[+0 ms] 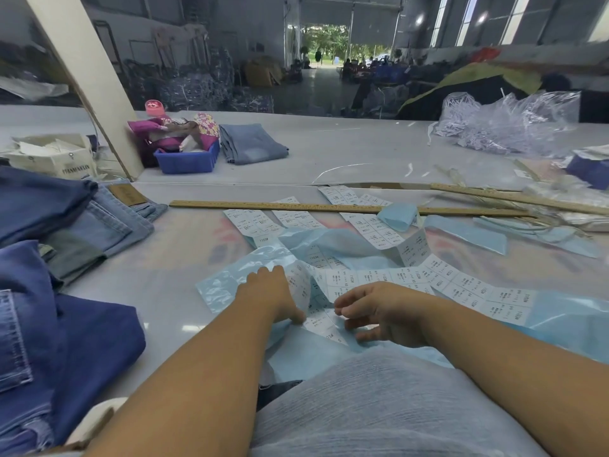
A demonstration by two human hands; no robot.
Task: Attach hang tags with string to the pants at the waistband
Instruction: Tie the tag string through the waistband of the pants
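Long strips of white printed labels (pixel 438 285) lie across pale blue backing sheets (pixel 329 245) in the middle of the table. My left hand (pixel 273 295) grips a raised fold of the label strip, its thumb down on the near end. My right hand (pixel 382 311) hovers just to the right with fingers loosely curled over the strip's near end (pixel 324 328); whether it touches the paper is unclear. Dark blue jeans (pixel 72 351) lie at the near left, and lighter folded jeans (pixel 99 225) with a leather waistband patch sit behind them.
A long wooden ruler (pixel 296 206) crosses the table behind the labels, with a second one (pixel 514 197) at the right. A blue bin (pixel 188 159), folded jeans (pixel 253 143) and a white box (pixel 56 156) stand at the back left. Clear plastic bags (pixel 507 123) pile at the back right.
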